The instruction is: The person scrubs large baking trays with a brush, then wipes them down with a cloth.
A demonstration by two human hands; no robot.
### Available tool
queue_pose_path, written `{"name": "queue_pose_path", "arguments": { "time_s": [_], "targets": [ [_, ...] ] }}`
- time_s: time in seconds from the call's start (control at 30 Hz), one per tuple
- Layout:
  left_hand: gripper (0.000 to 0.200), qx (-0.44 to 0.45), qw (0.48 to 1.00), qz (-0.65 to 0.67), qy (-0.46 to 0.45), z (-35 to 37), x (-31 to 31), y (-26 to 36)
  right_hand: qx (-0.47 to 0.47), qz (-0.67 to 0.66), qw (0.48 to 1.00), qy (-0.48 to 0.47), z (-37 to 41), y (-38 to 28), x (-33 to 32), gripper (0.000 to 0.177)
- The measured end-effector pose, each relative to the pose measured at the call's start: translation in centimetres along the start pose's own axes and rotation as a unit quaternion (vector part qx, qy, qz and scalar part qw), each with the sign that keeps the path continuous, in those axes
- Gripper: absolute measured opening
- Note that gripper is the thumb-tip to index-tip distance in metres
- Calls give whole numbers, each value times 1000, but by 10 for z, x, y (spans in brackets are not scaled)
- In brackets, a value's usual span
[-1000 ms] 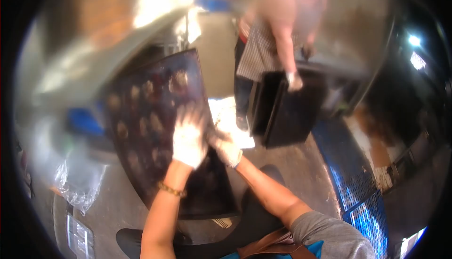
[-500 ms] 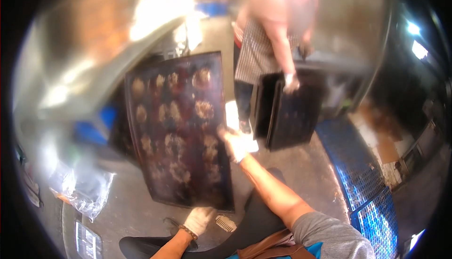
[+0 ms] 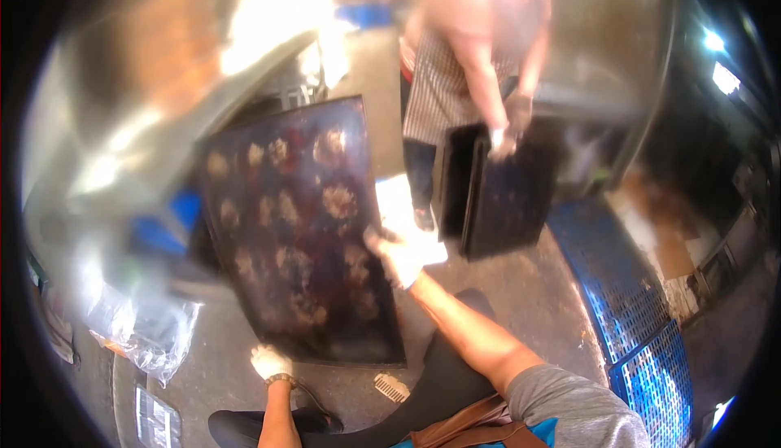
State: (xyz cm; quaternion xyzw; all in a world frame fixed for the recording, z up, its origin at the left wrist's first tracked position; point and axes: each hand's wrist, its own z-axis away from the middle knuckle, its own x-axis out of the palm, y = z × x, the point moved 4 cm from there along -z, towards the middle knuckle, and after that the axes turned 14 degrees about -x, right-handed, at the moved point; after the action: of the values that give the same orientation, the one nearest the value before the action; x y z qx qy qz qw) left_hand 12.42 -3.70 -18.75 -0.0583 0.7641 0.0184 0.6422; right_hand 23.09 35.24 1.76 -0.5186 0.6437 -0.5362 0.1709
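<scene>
A large dark baking tray (image 3: 301, 228) with rows of pale, crusty round patches stands tilted in front of me. My right hand (image 3: 394, 257), in a white glove, grips its right edge with the fingers closed. Down at the tray's lower left corner is my left hand (image 3: 271, 362), also gloved and wearing a beaded bracelet. Its fingers are curled at that corner, partly hidden. Part of another dark sheet shows behind the tray's left side. On the floor beside my leg lies a pale comb-like piece (image 3: 392, 387) with teeth.
Across from me a co-worker (image 3: 472, 49) in a checked apron holds several dark trays (image 3: 512, 196) upright. Blue perforated panels (image 3: 618, 301) lie at the right. Clear plastic wrapping (image 3: 146, 326) sits at the left, near a blurred metal machine (image 3: 122, 147).
My left hand has moved left along the tray's lower edge to its corner. The tray and my right hand have shifted slightly left. The co-worker's other hand has come down to the trays.
</scene>
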Motion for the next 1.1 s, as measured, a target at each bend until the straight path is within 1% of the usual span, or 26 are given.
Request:
{"name": "queue_pose_path", "arguments": {
  "time_s": [0.03, 0.1, 0.13, 0.17, 0.2, 0.23, 0.27, 0.3, 0.37, 0.4, 0.43, 0.47, 0.5, 0.57, 0.6, 0.63, 0.7, 0.77, 0.8, 0.83, 0.9, 0.93, 1.0, 1.03, 1.07, 1.1],
  "targets": [
    [19, -27, 1000, -15, -2, 4, -1, 5, 1, 0, 1000, 2, 2, -2, 1, 48],
    [32, -121, 987, 2, -108, 7, 15, 17, 16, 29, 999, 19, 7, -11, 6, 53],
    [36, -101, 979, 79, -156, 3, 44, 24, 20, 39, 999, 24, 8, -15, 9, 54],
    [35, -74, 961, 138, -229, 15, 31, 45, 35, 17, 999, 12, 10, -16, 13, 51],
    [35, -36, 953, 227, -199, 29, 13, 67, 41, 5, 999, 6, 11, -9, 15, 50],
    [35, 32, 929, 295, -222, 41, 8, 91, 48, -6, 999, 0, 12, -2, 18, 48],
    [35, 98, 893, 360, -253, 53, 3, 116, 42, -26, 998, -29, 10, 18, 20, 47],
    [25, 63, 832, 462, -299, 71, -34, 140, 36, -46, 997, -57, 10, 29, 24, 46],
    [11, 118, 681, 652, -311, 90, -115, 169, 38, -65, 995, -59, 14, 32, 30, 44],
    [10, 182, 675, 683, -210, 79, -147, 174, 20, -49, 996, -65, 15, 38, 29, 43],
    [12, 174, 731, 659, -33, 59, -183, 175, 2, -32, 997, -70, 16, 36, 28, 42],
    [17, 170, 762, 605, 157, 48, -224, 166, -26, -49, 996, -68, 20, 33, 28, 39],
    [24, 142, 715, 635, 256, 34, -262, 160, -26, -48, 996, -67, 24, 31, 27, 39],
    [51, 175, 747, 521, 374, -9, -314, 134, 58, -65, 994, -63, 34, 37, 24, 37],
    [65, 203, 763, 458, 408, -28, -333, 124, 60, -80, 994, -47, 38, 39, 24, 35],
    [80, 231, 773, 414, 421, -46, -348, 120, 60, -82, 994, -46, 43, 38, 25, 35],
    [79, 318, 790, 349, 391, -71, -375, 117, 62, -84, 990, -96, 54, 25, 30, 35],
    [72, 365, 824, 275, 337, -88, -388, 126, 48, -37, 992, -111, 61, 13, 34, 33],
    [47, 340, 857, 295, 253, -92, -386, 130, 49, -9, 989, -142, 63, 30, 32, 34],
    [26, 309, 901, 211, 218, -113, -371, 134, 50, 19, 984, -171, 66, 39, 31, 34],
    [17, 318, 856, 262, 313, -108, -363, 126, 72, 17, 983, -165, 70, 34, 29, 35],
    [17, 322, 855, 262, 311, -94, -368, 126, 5, 71, 980, -185, 66, 17, 31, 37],
    [14, 263, 873, 264, 315, -57, -386, 122, -121, 159, 959, -199, 57, -26, 41, 46],
    [16, 320, 832, 274, 361, -45, -382, 127, -92, 224, 950, -199, 50, -33, 40, 49],
    [14, 315, 844, 247, 356, -35, -378, 131, -50, 236, 952, -188, 44, -43, 41, 47],
    [12, 314, 856, 218, 349, -24, -373, 138, -203, 191, 950, -139, 40, -49, 44, 48]
  ]
}}
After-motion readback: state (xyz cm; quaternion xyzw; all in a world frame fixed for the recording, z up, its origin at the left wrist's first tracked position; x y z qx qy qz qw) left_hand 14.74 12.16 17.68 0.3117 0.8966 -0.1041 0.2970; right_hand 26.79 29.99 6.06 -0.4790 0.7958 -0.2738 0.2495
